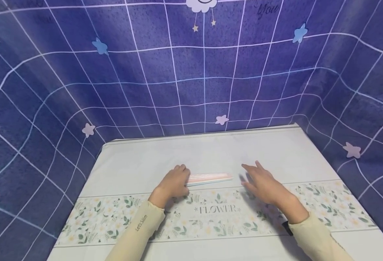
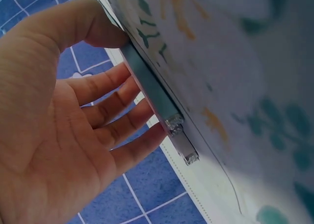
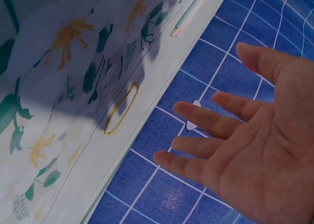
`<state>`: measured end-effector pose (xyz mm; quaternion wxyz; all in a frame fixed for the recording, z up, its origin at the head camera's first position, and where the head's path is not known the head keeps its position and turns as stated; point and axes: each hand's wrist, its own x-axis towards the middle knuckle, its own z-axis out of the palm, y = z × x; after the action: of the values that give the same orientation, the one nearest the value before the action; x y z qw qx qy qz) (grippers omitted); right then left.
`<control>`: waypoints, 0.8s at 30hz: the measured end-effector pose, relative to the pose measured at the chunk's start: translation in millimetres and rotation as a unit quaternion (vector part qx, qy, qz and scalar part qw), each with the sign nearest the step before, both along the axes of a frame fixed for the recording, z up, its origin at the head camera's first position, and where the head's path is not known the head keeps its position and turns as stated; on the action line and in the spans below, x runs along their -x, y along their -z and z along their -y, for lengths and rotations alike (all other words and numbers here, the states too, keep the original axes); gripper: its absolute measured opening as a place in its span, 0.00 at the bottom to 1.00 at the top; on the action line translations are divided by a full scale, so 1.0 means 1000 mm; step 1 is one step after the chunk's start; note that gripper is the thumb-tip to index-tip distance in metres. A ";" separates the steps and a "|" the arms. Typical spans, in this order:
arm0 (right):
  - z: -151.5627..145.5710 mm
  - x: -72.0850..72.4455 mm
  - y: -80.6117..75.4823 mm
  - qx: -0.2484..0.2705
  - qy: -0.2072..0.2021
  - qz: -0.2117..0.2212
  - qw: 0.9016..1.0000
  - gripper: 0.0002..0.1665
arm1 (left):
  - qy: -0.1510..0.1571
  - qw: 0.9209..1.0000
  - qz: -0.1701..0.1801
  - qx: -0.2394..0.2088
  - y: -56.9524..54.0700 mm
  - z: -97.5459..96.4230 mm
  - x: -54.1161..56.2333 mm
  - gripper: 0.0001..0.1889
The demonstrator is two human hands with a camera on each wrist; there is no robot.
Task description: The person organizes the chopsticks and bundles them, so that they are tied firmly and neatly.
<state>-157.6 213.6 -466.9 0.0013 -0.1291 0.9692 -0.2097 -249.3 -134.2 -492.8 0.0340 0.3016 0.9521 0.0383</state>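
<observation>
Several thin pastel straws [image 1: 209, 178], white, pink and blue, lie side by side across the white tablecloth. At their left end my left hand [image 1: 175, 182] holds the bunch. In the left wrist view, its thumb meets the near side of a blue-green straw [image 2: 153, 86] while the fingertips touch the far side; crinkled clear wrapper shows at the straw ends. My right hand [image 1: 263, 185] hovers to the right of the straws, fingers spread and holding nothing. A yellow rubber band [image 3: 121, 109] lies on the cloth near it in the right wrist view, hidden in the head view.
The white tablecloth [image 1: 139, 156] has a flowered band [image 1: 113, 219] lettered FLOWER along its front half. Dark blue cloth [image 1: 191, 90] with white grid lines and stars rises behind the table and along both sides.
</observation>
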 end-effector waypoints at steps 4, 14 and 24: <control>0.000 0.000 -0.001 0.002 0.005 0.003 1.000 0.38 | -0.008 1.000 0.007 -0.001 -0.003 -0.004 0.000 0.27; -0.004 0.002 0.004 0.008 -0.002 -0.005 1.000 0.35 | -0.019 1.000 0.019 0.003 -0.006 -0.009 -0.001 0.30; -0.005 0.005 0.003 0.003 -0.001 -0.016 1.000 0.34 | -0.035 0.999 0.035 0.017 -0.003 -0.015 0.002 0.27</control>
<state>-162.9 218.2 -469.7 -0.0145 -0.1332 0.9684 -0.2102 -251.0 -119.2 -489.4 0.0714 0.2661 0.9607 0.0344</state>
